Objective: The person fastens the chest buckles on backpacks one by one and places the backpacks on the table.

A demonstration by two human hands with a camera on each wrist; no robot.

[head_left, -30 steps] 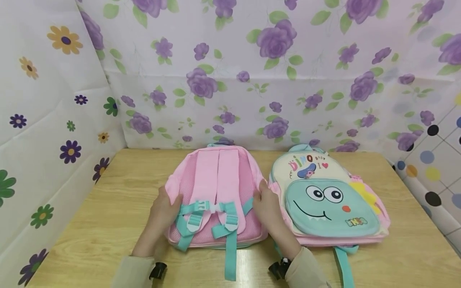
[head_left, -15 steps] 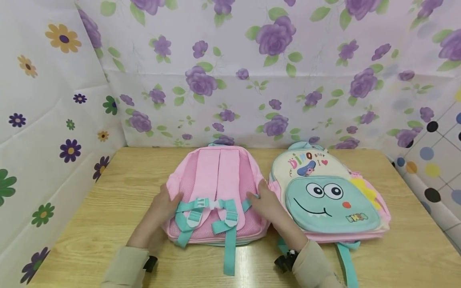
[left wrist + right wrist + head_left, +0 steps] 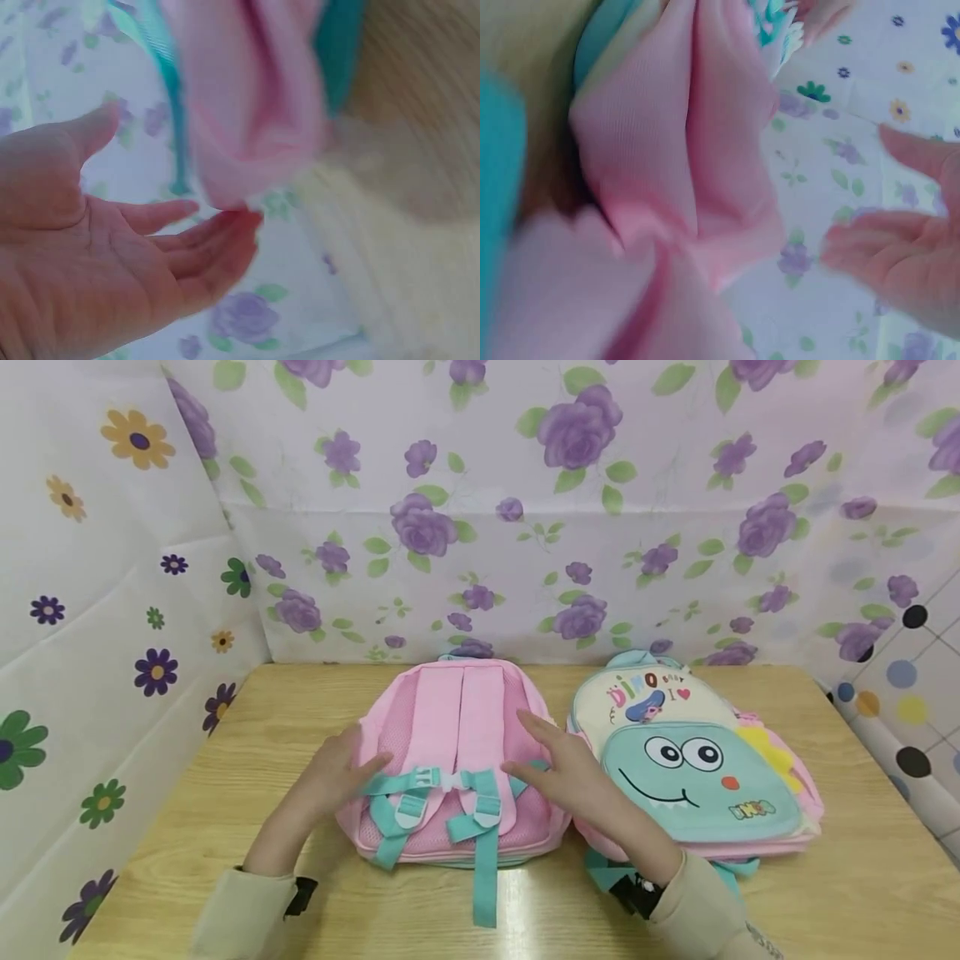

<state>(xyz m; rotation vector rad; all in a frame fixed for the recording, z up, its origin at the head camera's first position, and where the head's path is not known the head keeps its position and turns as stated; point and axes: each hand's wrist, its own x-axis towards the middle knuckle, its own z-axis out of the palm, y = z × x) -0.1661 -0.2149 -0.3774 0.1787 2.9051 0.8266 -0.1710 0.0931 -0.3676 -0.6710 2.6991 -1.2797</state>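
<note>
A pink backpack (image 3: 480, 718) lies back side up on the table, its two padded straps and teal webbing with a chest buckle (image 3: 448, 781) showing. My left hand (image 3: 330, 777) is beside its left edge, thumb spread and fingers extended; in the left wrist view the fingertips (image 3: 251, 221) are at the pink side fabric, and whether they touch it I cannot tell. Over the right edge hovers my right hand (image 3: 570, 768), fingers straight and parted. The right wrist view has that hand (image 3: 900, 247) apart from the pink fabric (image 3: 652, 135), gripping nothing.
To the right, a second backpack (image 3: 697, 777) with a cartoon dinosaur face lies front side up, close to the pink one. The wooden table (image 3: 247, 760) meets flower-patterned sheets (image 3: 487, 552) at the back and left. A teal strap (image 3: 486, 881) trails toward the front.
Both hands have let go of the pink backpack's sides and drawn outward, their fingers spreading. The backpack has stayed almost where it was; the head view has shifted slightly.
</note>
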